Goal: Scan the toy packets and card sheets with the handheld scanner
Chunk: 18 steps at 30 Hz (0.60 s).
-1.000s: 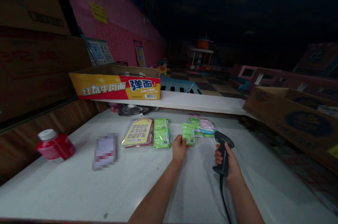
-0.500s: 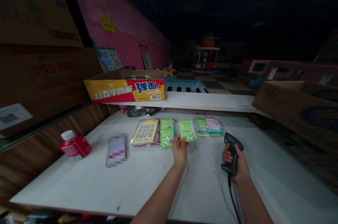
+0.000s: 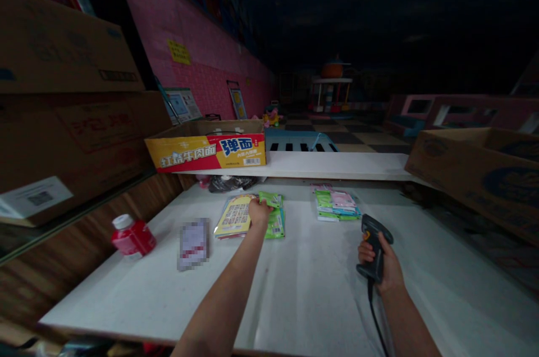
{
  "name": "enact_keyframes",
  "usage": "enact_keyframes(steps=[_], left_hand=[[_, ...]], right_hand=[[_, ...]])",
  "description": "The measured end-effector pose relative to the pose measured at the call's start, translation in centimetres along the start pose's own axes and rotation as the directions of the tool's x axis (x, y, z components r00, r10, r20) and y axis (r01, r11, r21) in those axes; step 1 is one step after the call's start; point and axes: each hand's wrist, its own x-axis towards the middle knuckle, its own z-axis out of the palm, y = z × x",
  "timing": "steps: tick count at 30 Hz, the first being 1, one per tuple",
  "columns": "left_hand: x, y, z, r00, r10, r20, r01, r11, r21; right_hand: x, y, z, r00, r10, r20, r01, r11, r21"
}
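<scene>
My left hand (image 3: 260,214) is over the left pile, its fingers closed on a green packet (image 3: 272,198). Beneath it lie more green packets (image 3: 275,225), partly hidden by the hand. Against their left side rests a stack of flat booklets or bags with a yellow printed top (image 3: 236,218). My right hand (image 3: 389,270) grips a dark handheld barcode scanner (image 3: 374,247) by its handle, its nose tilted up and a cable hanging down. Between the hands, farther back, is another pile of green, pink and blue packets (image 3: 337,205).
A red bottle with a white cap (image 3: 133,237) and a blurred-out item (image 3: 193,243) stand on the white table (image 3: 307,289) at left. Behind is a raised white shelf (image 3: 337,163) with a yellow-red noodle carton (image 3: 206,149). Brown cartons (image 3: 84,143) flank the left; an open one (image 3: 471,160) is at right.
My left hand has moved left with the green packet, from the middle of the table onto the left pile. My right hand still holds the scanner in nearly the same place.
</scene>
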Motion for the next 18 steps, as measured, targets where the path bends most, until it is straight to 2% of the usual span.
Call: enact_keyframes(steps=[3,5,7,9,12,16,18], left_hand=[[-0.2,0.4,-1.3,0.999,0.053,0.001,-0.053,0.99,0.127],[-0.7,1.1,-2.1,0.992,0.125,0.035,-0.129,0.947,0.294],[-1.5,1.8,-2.8,0.968,0.229,0.099,-0.246,0.808,0.535],[-2.4,2.3,-3.2,0.924,0.34,0.175,-0.358,0.606,0.71],[-3.9,2.3,-3.3,0.849,0.423,0.318,-0.499,0.438,0.748],[-5.4,1.2,-2.5,0.732,0.361,0.577,-0.679,0.323,0.659],[-5.9,0.7,-2.1,0.725,0.31,0.615,-0.688,0.297,0.662]], right_hand=[[0.0,0.0,0.1,1.0,-0.005,-0.011,0.005,1.0,0.001],[-0.1,0.0,0.0,1.0,-0.009,-0.021,0.009,1.0,0.002],[-0.1,0.0,0.0,1.0,-0.013,-0.028,0.013,1.0,0.005],[-0.1,-0.1,-0.1,0.999,-0.017,-0.028,0.016,1.0,-0.005],[-0.1,-0.1,-0.1,1.0,-0.017,-0.024,0.017,1.0,-0.018],[-0.1,-0.1,0.1,0.999,-0.003,-0.039,0.003,1.0,0.02],[-0.1,-0.1,0.1,0.999,0.004,-0.037,-0.003,0.999,0.034]])
